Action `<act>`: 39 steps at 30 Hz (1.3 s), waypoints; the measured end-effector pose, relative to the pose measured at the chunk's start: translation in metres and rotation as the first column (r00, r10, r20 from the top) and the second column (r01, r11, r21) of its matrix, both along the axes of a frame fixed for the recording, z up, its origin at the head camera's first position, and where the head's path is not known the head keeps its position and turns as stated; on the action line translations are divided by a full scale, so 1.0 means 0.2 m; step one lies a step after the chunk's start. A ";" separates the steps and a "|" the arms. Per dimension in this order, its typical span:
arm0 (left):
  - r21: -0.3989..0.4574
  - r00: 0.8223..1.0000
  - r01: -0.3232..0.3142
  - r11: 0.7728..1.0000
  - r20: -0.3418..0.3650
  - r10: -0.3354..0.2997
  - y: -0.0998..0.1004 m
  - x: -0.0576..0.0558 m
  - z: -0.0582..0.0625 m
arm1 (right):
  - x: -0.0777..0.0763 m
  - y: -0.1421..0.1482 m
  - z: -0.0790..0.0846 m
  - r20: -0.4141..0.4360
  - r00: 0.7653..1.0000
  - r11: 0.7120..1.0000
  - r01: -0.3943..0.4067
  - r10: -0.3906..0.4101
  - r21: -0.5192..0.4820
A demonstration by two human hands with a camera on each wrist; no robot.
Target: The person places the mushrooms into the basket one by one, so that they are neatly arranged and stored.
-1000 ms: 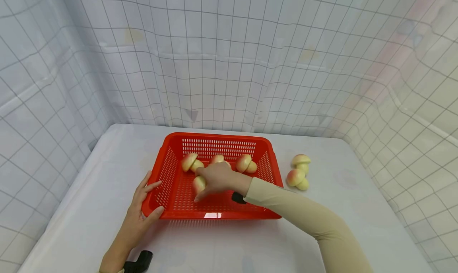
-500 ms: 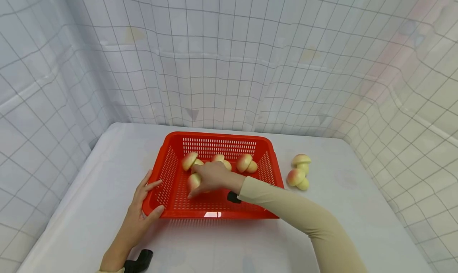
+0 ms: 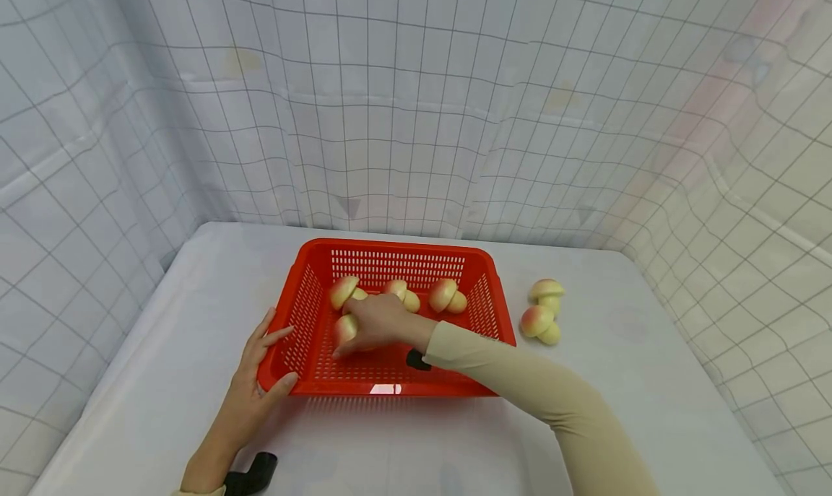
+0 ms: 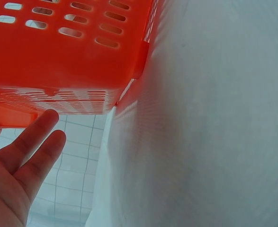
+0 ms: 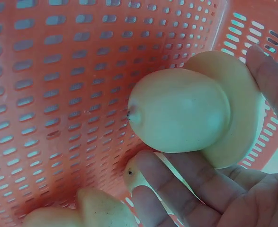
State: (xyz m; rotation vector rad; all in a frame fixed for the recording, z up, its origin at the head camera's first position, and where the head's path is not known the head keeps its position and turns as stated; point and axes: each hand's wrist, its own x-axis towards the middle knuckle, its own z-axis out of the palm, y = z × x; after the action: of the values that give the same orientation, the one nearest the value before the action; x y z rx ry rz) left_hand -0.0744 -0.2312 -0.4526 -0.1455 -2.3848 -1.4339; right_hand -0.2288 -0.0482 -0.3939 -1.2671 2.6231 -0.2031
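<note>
A red plastic basket (image 3: pixel 390 389) with slotted walls stands on the white-covered table. At its left front corner is my left hand (image 3: pixel 250 377), thumb and straight fingers touching the rim. Inside the basket my right hand (image 3: pixel 380 321) holds a toy mushroom (image 3: pixel 345 328) with a yellow and red cap. In the right wrist view this mushroom (image 5: pixel 181 111) sits between thumb and fingers, its stem pointing away from the palm, close over the slotted floor. Behind the hand lie a mushroom at the left (image 3: pixel 343 292), one in the middle (image 3: pixel 411 301) and one at the right (image 3: pixel 445 296).
Right of the basket, two more toy mushrooms lie together on the table, the farther one (image 3: pixel 547 289) against the nearer one (image 3: pixel 538 323). White checked curtains (image 3: pixel 416 120) hang behind and along both sides of the table.
My right hand has shifted left inside the basket with the mushroom, uncovering more of the middle mushroom behind it. My left hand stays at the basket's corner.
</note>
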 end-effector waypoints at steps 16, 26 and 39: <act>-0.029 1.000 -0.012 1.000 0.002 0.012 0.00 0.00 0.00 | 0.01 -0.05 -0.03 -0.035 0.999 1.000 0.019 -0.019 0.003; -0.033 1.000 -0.017 0.999 0.013 0.017 0.00 0.00 0.00 | 0.01 -0.07 -0.04 -0.052 0.998 0.999 0.047 -0.046 0.019; -0.026 1.000 -0.007 1.000 0.004 0.007 -0.01 0.00 -0.01 | 0.00 -0.05 -0.04 -0.019 0.999 0.999 0.034 -0.034 -0.006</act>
State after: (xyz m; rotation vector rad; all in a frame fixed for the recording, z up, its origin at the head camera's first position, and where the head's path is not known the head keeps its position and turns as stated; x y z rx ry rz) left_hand -0.0749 -0.2323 -0.4544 -0.1408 -2.4059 -1.4013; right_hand -0.2281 -0.0573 -0.4024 -1.2327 2.6631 -0.2054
